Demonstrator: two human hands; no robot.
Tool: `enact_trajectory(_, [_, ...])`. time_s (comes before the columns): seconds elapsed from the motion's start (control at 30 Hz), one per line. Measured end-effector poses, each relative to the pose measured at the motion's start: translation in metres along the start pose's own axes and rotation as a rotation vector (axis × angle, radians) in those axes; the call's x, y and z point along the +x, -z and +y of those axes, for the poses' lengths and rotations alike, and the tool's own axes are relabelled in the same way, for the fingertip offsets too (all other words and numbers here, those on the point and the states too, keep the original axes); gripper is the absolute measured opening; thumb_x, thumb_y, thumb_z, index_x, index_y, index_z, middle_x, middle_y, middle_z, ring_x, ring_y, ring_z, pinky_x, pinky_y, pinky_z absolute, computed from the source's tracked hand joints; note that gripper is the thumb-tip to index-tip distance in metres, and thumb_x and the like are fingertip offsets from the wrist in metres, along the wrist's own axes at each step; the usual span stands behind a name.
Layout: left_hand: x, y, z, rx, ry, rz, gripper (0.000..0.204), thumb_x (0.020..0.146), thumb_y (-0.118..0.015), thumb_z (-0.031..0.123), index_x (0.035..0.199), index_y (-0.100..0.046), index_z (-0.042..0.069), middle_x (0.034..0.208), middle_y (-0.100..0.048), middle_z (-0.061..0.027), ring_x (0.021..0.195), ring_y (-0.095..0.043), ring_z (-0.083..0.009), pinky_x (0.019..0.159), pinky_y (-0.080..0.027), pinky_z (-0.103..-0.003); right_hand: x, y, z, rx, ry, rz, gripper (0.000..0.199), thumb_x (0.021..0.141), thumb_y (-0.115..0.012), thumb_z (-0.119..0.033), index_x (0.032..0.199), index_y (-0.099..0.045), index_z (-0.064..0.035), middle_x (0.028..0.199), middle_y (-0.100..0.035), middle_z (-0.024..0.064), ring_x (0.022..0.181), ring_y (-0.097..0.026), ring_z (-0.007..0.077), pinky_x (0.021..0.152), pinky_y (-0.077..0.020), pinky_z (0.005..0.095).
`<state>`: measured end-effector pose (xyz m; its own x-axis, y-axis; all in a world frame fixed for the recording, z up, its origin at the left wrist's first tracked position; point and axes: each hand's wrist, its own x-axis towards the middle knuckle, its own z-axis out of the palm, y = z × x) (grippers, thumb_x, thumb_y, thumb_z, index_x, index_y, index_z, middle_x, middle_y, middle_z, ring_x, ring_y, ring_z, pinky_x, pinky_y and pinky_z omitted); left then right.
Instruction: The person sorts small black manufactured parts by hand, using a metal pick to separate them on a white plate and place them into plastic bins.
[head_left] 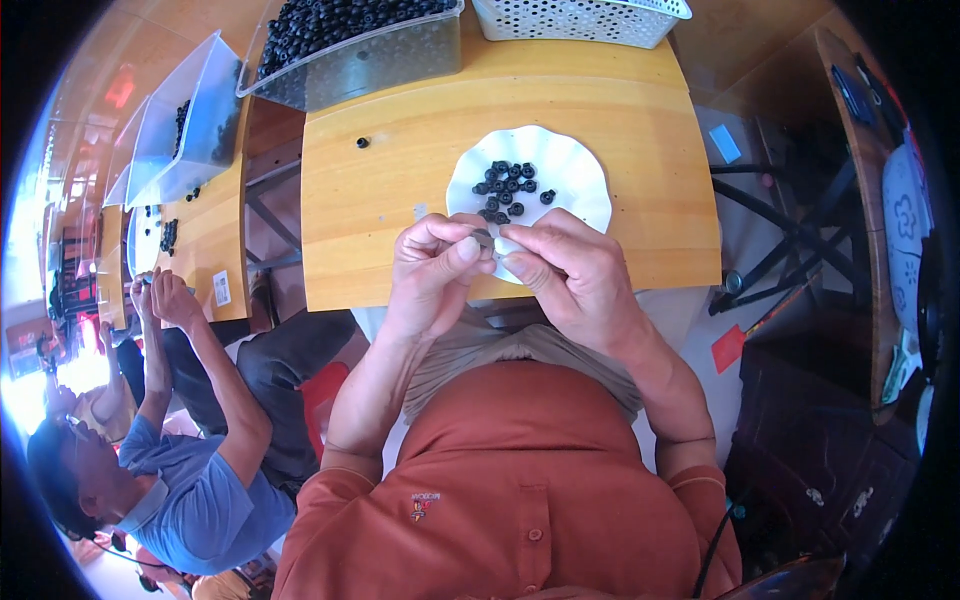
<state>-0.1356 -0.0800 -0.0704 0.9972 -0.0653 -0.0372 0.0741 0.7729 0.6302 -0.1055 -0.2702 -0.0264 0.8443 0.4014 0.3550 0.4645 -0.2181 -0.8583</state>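
Above the near rim of a white scalloped plate (580, 165), both of my hands meet with their fingertips close together. My left hand (428, 280) pinches a small dark round piece (483, 238) between thumb and forefinger. My right hand (585, 275) has its thumb and forefinger closed right beside that piece; what sits between them is too small to make out. Several small black ring-like parts (512, 185) lie grouped on the plate, and one black part (547, 197) rests a little apart to their right.
A single black part (362, 143) lies on the wooden table (390, 240). At the far edge stand a clear bin (390, 78) heaped with black parts and a white perforated basket (580, 25). To the left, a co-worker in a blue shirt (205, 500) sits at another table with a clear bin (190, 120).
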Motion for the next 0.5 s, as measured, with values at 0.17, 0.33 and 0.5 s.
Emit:
enact_trajectory(0.17, [-0.004, -0.012, 0.011, -0.035, -0.035, -0.179, 0.014, 0.088, -0.073, 0.004, 0.102, -0.070, 0.008, 0.093, -0.064, -0.0130, 0.076, -0.062, -0.0190, 0.068, -0.053, -0.028, -0.003, 0.015, 0.032, -0.106, -0.196, 0.072, 0.023, 0.095, -0.067, -0.012, 0.109, -0.069, 0.0063, 0.080, -0.061, 0.0097, 0.069, -0.056, 0.0154, 0.063, -0.0450, 0.0279])
enact_trajectory(0.33, [0.001, 0.005, 0.006, -0.072, -0.024, -0.134, 0.014, 0.090, -0.070, 0.002, 0.102, -0.070, 0.008, 0.096, -0.065, -0.0135, 0.081, -0.063, -0.0193, 0.070, -0.055, -0.028, -0.007, 0.016, 0.020, -0.034, -0.203, 0.131, 0.024, 0.097, -0.065, -0.015, 0.109, -0.069, 0.0054, 0.082, -0.064, 0.0129, 0.069, -0.062, 0.0205, 0.063, -0.0473, 0.0313])
enact_trajectory(0.5, [0.002, 0.011, -0.002, -0.106, 0.052, -0.072, 0.013, 0.090, -0.069, 0.001, 0.102, -0.069, 0.006, 0.102, -0.067, -0.0146, 0.088, -0.066, -0.0190, 0.073, -0.059, -0.028, -0.009, 0.013, 0.015, 0.025, -0.220, 0.093, 0.026, 0.097, -0.065, -0.015, 0.111, -0.068, 0.0060, 0.083, -0.064, 0.0134, 0.070, -0.062, 0.0195, 0.063, -0.0474, 0.0306])
